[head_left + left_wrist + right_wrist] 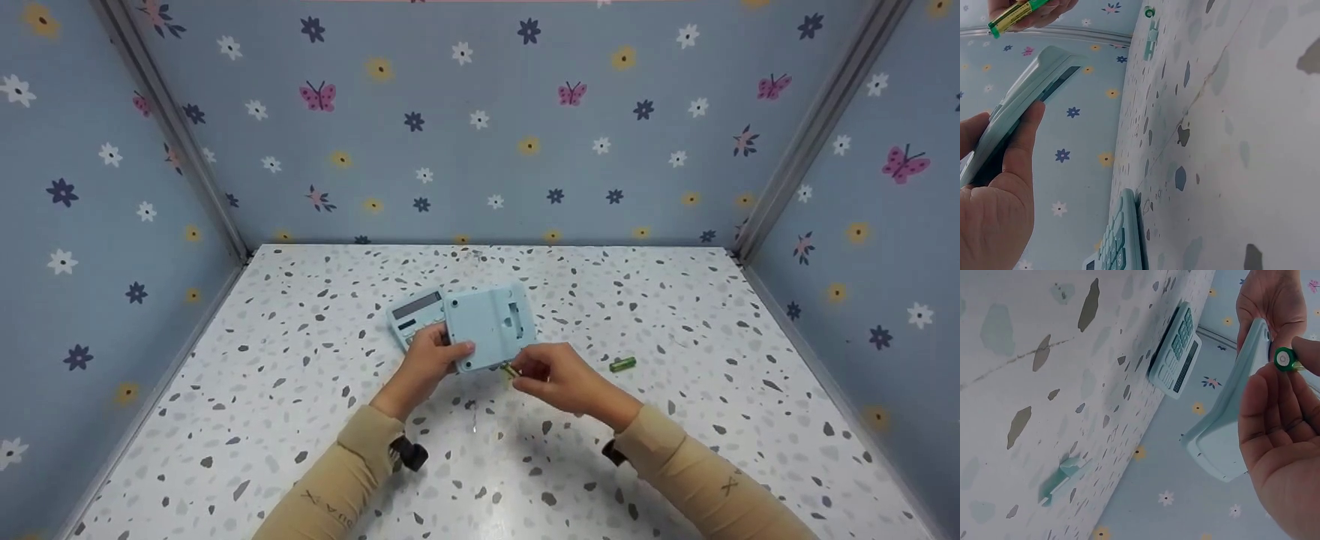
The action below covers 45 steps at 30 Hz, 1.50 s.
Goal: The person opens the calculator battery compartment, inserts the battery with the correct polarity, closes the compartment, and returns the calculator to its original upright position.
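My left hand (429, 358) grips a light blue calculator (478, 326) by its left edge, thumb on the back. Its back faces up, and the battery compartment (514, 319) shows uncovered near the right side. Close to its lower right corner, my right hand (562, 377) pinches a green and yellow battery (511, 370) between thumb and fingers. The right wrist view shows one round end of this battery (1284, 359), green-rimmed. A second green battery (622, 364) lies on the table, right of my right hand.
Another light blue calculator (415, 306) lies keys up on the speckled table (300, 360), partly covered by the held one and my left hand. A small light blue battery cover (1061, 482) rests on the table. Flowered panels (480, 150) close off the back and sides.
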Each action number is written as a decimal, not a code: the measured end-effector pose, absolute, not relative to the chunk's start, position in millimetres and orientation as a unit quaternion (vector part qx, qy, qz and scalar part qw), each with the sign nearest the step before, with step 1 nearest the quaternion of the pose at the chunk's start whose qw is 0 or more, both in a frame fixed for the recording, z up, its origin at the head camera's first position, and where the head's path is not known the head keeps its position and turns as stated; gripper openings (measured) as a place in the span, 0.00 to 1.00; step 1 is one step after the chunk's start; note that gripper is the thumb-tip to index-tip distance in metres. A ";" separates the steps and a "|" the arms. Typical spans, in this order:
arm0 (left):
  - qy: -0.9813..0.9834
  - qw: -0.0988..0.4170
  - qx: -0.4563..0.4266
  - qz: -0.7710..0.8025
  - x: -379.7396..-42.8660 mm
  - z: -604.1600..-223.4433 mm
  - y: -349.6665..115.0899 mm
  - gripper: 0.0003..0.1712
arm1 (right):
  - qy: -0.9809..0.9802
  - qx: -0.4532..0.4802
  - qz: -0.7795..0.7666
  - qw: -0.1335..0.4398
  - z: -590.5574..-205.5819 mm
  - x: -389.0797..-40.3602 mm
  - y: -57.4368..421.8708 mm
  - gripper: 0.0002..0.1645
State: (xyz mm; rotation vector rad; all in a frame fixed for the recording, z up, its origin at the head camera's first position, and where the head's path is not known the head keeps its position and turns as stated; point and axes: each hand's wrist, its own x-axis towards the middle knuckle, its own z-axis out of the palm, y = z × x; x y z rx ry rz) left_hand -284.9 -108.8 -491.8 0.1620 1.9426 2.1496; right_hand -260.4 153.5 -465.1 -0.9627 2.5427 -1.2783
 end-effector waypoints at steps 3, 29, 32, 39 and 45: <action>0.665 0.123 0.054 0.735 -284.6 -491.0 -109.1 0.30 | 0.844 -0.308 -0.436 0.051 -463.2 -262.0 154.6 0.06; 0.663 0.116 0.067 0.737 -282.2 -493.4 -103.6 0.28 | 0.814 -0.229 -0.533 -0.035 -458.3 -271.1 161.6 0.06; 0.663 0.120 0.071 0.736 -281.3 -493.8 -103.2 0.28 | 0.813 -0.218 -0.538 -0.036 -458.4 -272.4 162.6 0.06; 0.661 0.124 0.063 0.738 -279.3 -494.8 -100.9 0.28 | 0.806 -0.201 -0.554 -0.051 -457.8 -275.5 164.1 0.06; 0.660 0.122 0.066 0.739 -277.4 -493.5 -99.6 0.28 | 0.795 -0.199 -0.568 -0.073 -457.4 -279.5 166.5 0.04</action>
